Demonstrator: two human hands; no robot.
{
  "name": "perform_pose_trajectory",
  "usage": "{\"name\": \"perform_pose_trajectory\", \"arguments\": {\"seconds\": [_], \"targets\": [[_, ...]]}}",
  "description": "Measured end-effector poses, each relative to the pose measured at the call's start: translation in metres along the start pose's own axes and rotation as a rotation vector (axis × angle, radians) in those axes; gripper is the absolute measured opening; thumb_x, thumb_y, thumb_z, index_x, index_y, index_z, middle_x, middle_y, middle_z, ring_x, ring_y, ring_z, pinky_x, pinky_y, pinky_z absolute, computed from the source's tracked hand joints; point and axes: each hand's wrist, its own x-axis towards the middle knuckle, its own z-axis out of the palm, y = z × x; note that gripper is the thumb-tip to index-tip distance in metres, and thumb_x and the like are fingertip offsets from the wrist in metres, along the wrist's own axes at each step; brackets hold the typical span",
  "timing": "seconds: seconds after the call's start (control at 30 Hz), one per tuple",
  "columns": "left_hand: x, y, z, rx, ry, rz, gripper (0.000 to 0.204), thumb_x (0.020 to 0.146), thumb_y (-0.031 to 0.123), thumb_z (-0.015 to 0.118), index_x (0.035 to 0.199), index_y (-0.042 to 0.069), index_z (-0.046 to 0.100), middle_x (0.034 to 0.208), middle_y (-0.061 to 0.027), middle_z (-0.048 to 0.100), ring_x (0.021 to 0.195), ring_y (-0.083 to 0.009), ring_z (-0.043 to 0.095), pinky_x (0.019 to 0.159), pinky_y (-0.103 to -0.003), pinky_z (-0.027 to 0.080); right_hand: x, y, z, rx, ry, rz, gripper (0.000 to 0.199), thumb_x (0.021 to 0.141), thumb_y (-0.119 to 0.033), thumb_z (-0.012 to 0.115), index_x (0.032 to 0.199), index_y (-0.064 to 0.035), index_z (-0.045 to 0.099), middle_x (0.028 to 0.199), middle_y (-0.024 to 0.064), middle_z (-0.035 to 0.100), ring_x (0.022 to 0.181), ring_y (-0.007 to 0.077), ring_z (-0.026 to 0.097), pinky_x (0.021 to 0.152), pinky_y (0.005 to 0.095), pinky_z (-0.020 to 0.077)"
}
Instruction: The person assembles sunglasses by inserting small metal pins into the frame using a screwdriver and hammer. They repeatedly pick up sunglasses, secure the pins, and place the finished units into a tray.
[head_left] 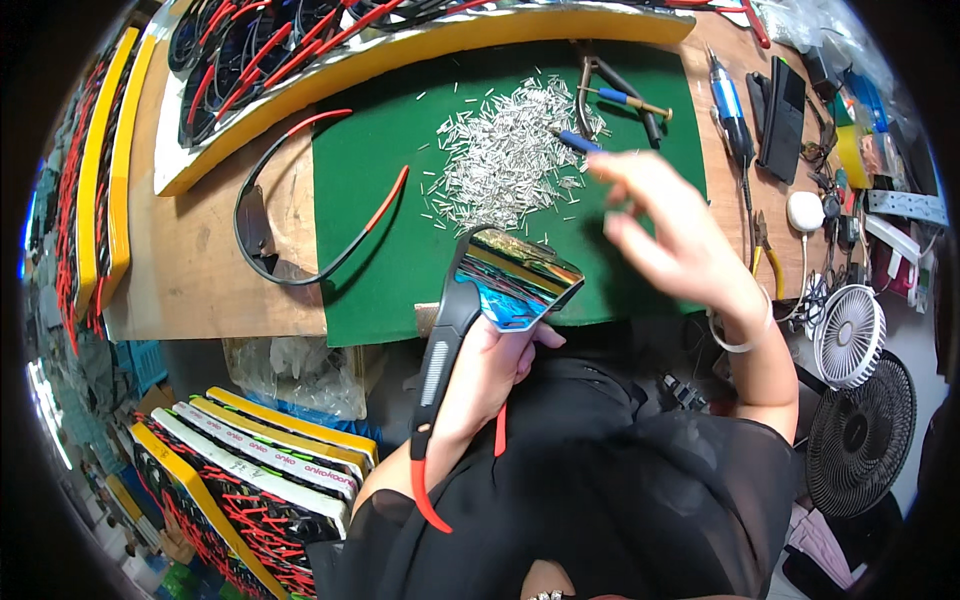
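My left hand [490, 365] is closed around wraparound glasses [520, 278] with a mirrored blue-and-gold lens, black frame and red temple tips. They are held tilted at the near edge of the green mat [375, 290]. My right hand [660, 225] hovers over the mat's right part, thumb and fingers apart. Its fingertips are close to a blue-handled tool [578, 141] at the edge of a heap of small silvery pins [510, 155]; whether they touch it cannot be made out. A second blue-handled tool [625, 98] with a brass-coloured end lies across black-handled pliers [640, 95].
Another pair of glasses [275, 265] lies left on the mat and wooden table [210, 270]. A yellow-edged tray [440, 65] of glasses spans the back. An electric screwdriver [732, 110], yellow-handled cutters [766, 255] and fans [850, 335] are right. Stacked trays [255, 450] stand lower left.
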Motion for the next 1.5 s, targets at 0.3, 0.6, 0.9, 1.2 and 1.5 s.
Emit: {"name": "perform_pose_trajectory", "arguments": {"seconds": [0.3,0.6,0.9,1.2,1.5], "targets": [[0.004,-0.011,0.005,-0.018,-0.19,-0.071,0.027,0.092,0.015,0.044,0.117,0.003,0.043,0.086,-0.0076,0.057,0.051,-0.0026,0.039,0.044,-0.014,0.033,-0.033,-0.018,0.032,0.449,0.002,0.338,0.012,0.084,-0.009,0.053,0.09,0.0014,0.054,0.07,0.0132,0.06,0.062,0.0236,0.061,0.058,0.0303,0.0473],[-0.009,-0.009,0.014,-0.044,-0.095,-0.029,0.028,0.092,0.014,0.043,0.117,0.003,0.049,0.085,-0.0047,0.061,0.046,-0.0002,0.033,0.041,-0.014,0.026,-0.037,-0.013,0.04,0.888,-0.005,0.6,0.019,0.089,-0.016,0.052,0.092,0.003,0.055,0.071,0.0057,0.062,0.053,0.0054,0.054,0.047,0.0198,0.0451],[-0.001,-0.02,0.011,-0.018,-0.075,-0.068,0.025,0.092,0.013,0.043,0.113,0.002,0.05,0.087,-0.0062,0.062,0.042,0.0002,0.028,0.038,-0.014,0.022,-0.048,-0.014,0.053,0.484,0.144,0.289,0.013,0.079,-0.005,0.051,0.084,0.0035,0.058,0.066,0.015,0.062,0.057,0.0251,0.062,0.052,0.031,0.0482],[0.001,-0.018,0.008,0.113,-0.089,-0.084,0.024,0.094,0.021,0.04,0.11,0.005,0.049,0.084,-0.0033,0.061,0.044,-0.0011,0.034,0.039,-0.015,0.024,-0.046,-0.009,0.06,0.359,0.103,0.228,0.007,0.08,-0.006,0.052,0.081,-0.0002,0.056,0.067,0.0151,0.06,0.061,0.0318,0.06,0.053,0.0348,0.0467],[-0.001,-0.018,0.009,0.176,0.001,-0.213,0.035,0.095,0.028,0.035,0.076,0.006,0.054,0.052,0.0017,0.043,0.041,-0.0034,0.03,0.038,-0.019,0.022,-0.055,-0.015,0.05,0.232,-0.085,0.092,0.026,0.076,-0.011,0.059,0.1,-0.0004,0.056,0.084,0.016,0.059,0.071,0.0287,0.059,0.061,0.0341,0.0481]]}}
